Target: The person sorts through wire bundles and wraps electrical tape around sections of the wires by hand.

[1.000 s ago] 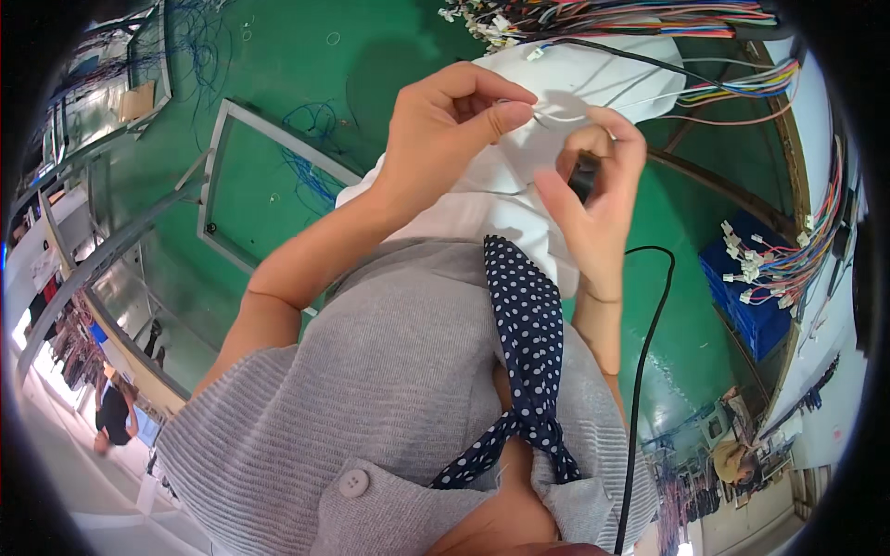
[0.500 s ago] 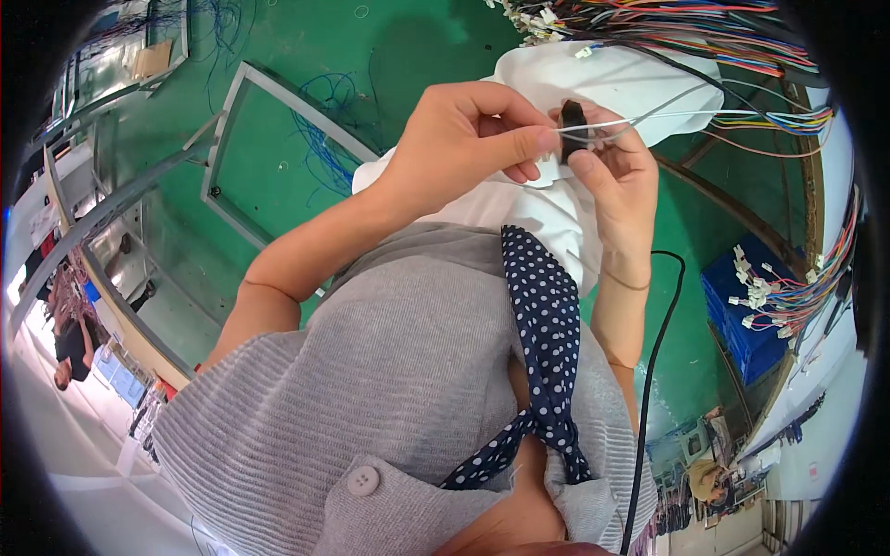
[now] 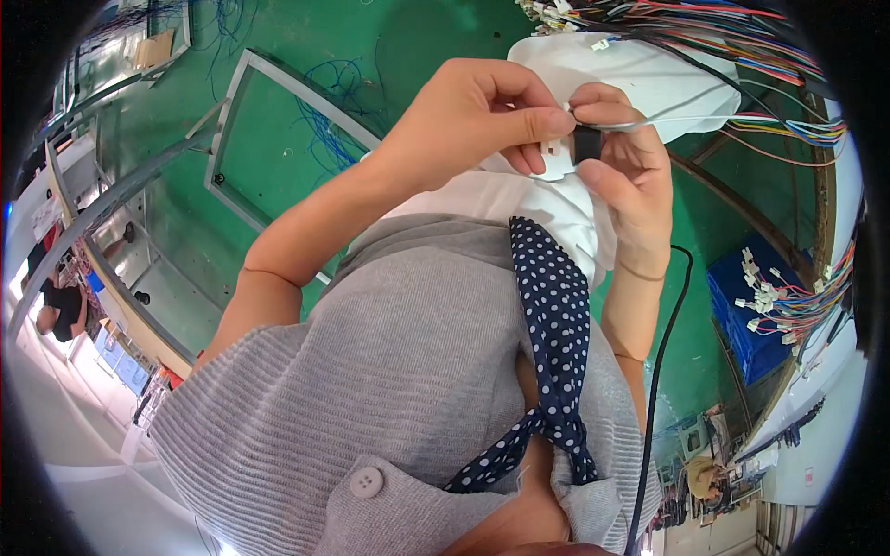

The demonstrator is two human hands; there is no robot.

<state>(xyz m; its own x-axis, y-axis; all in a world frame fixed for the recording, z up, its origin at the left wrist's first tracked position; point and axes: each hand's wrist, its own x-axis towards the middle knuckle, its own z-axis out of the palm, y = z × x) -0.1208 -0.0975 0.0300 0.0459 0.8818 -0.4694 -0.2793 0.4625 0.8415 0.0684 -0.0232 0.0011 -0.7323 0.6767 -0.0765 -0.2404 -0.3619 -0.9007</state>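
In front of my lap, my left hand (image 3: pixel 496 120) has its thumb and forefinger pinched on the end of a pale grey wire (image 3: pixel 654 120). My right hand (image 3: pixel 635 176) holds a small black block (image 3: pixel 587 145), which looks like a connector housing, between thumb and curled fingers. The wire end and the block are close together; whether the wire enters the block I cannot tell. A white patch with small brown marks (image 3: pixel 554 156) shows just under the left fingertips, its kind unclear. From the hands the wire runs off to the right.
Bundled coloured wires with white connectors (image 3: pixel 667 28) lie at the far right, another bunch (image 3: pixel 774 301) hangs over blue crates (image 3: pixel 751 320). A grey metal frame (image 3: pixel 232 120) and loose blue wires (image 3: pixel 329 139) are on the green floor. A black cable (image 3: pixel 660 371) hangs at my right.
Both hands have shifted slightly away from me and to the right. The black block has turned, showing a broader face, and my right fingers have curled over toward the wire end.
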